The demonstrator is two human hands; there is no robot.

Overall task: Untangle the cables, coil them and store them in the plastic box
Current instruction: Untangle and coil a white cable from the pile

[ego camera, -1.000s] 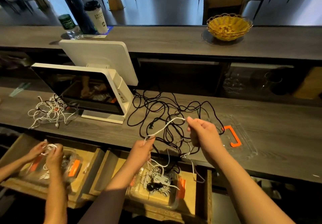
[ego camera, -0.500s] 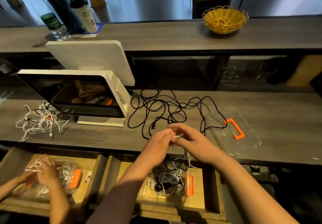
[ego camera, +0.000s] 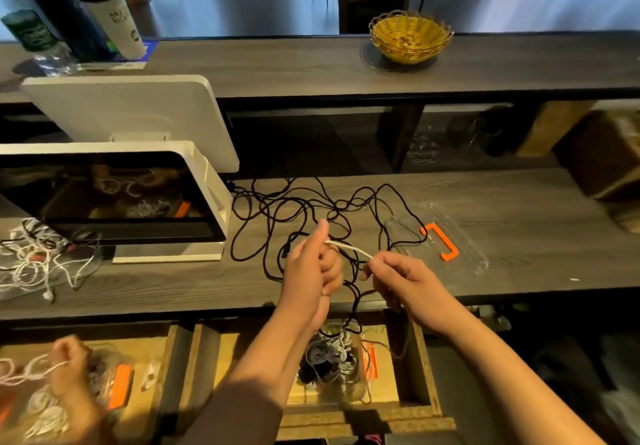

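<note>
The desk [ego camera: 519, 195] is matt grey wood grain. A clear glossy plastic lid [ego camera: 464, 254] carries an orange handle [ego camera: 441, 242]. The yellow basket [ego camera: 410, 38] looks woven, perhaps wicker. The monitor [ego camera: 104, 195] screen is glossy.

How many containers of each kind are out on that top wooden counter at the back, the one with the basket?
Wicker baskets: 1, the yellow basket
Lidded paper cups: 1, the white cup
Plastic bottles: 1, the green-labelled bottle
Dark tall bottles: 1, the dark bottle, partly cut off by the frame
Total: 4
</note>
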